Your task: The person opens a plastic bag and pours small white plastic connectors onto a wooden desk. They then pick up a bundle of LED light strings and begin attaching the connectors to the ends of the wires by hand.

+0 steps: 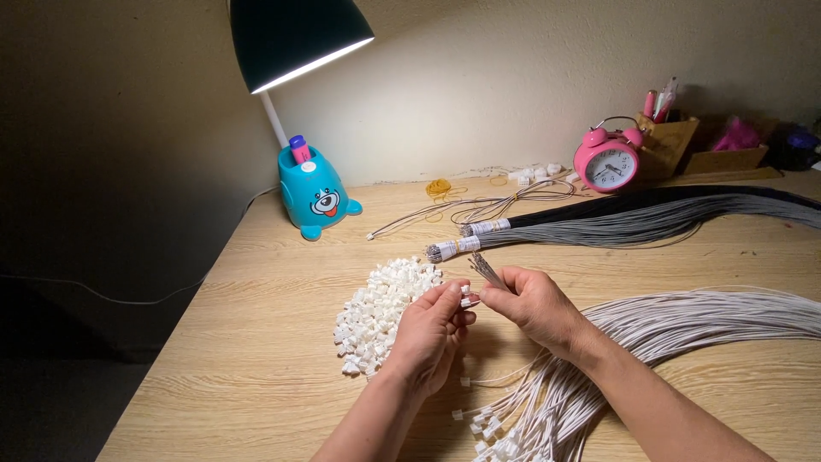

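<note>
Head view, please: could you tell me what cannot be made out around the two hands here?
- White connector at the left hand: mostly hidden by its fingertips, shape unclear.
- Wire ends in the right hand: too thin to count.
- White wire bundle: cut off by the right and bottom edges.
- Black and grey bundles: cut off at the right edge.

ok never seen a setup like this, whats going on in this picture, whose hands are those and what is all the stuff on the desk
This is one picture from a camera worn on a person's head, looking down at their own bare hands over a wooden desk. The left hand pinches a small white connector. The right hand holds a bunch of thin wires. Beside them lie a pile of white connectors, white wires, grey and black wire bundles, a blue lamp and a pink alarm clock.
</note>
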